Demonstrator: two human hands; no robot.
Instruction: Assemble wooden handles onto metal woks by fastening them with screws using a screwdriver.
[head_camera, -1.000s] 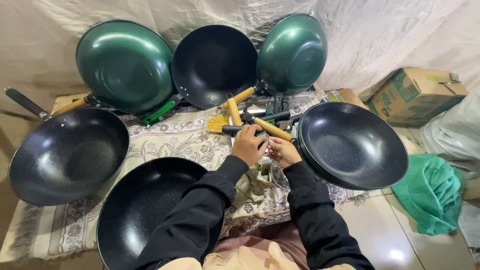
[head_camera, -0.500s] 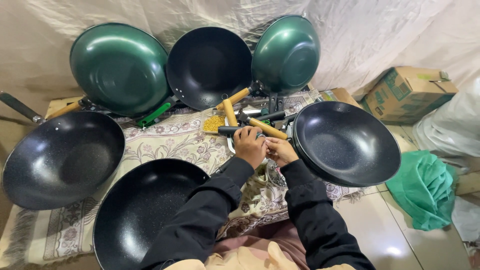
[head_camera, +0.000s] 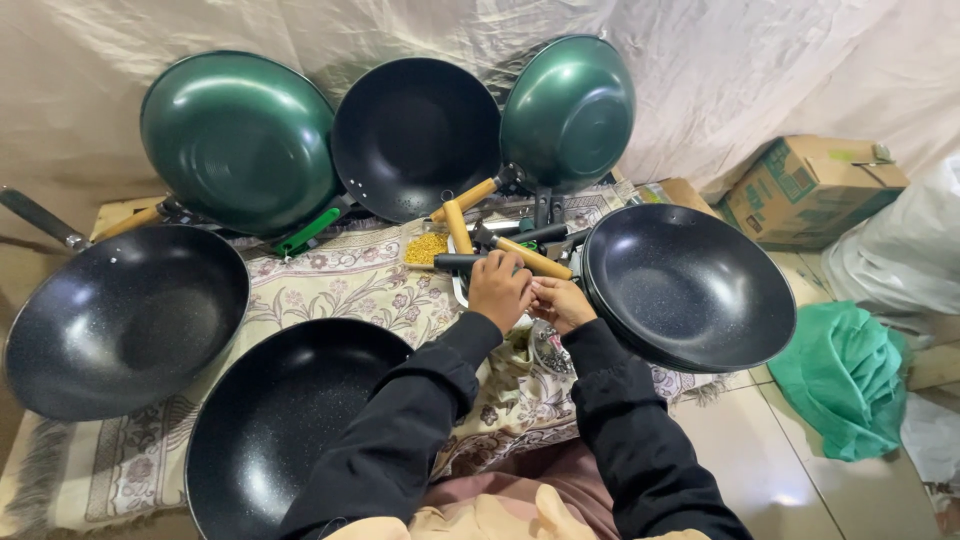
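Observation:
My left hand (head_camera: 497, 290) and my right hand (head_camera: 560, 302) meet over the patterned cloth (head_camera: 340, 285), just below a wooden handle (head_camera: 532, 260) that points toward the black wok (head_camera: 690, 290) on the right. The left hand's fingers curl at the near end of that handle. The right hand's fingers are pinched together against the left hand, and what they hold is hidden. A small dish of dark bits (head_camera: 552, 355) lies under my right wrist. Both arms wear black sleeves.
Two green woks (head_camera: 238, 140) (head_camera: 568, 110) and a black wok (head_camera: 415, 135) lean on the draped back wall. Two more black woks (head_camera: 120, 315) (head_camera: 285, 430) lie left and front. Loose handles (head_camera: 458, 225), a yellow bag (head_camera: 426, 247), a cardboard box (head_camera: 810, 190) and green cloth (head_camera: 845, 375) surround them.
My hands stay together at the wooden handle with only small finger movement. The view has shifted slightly.

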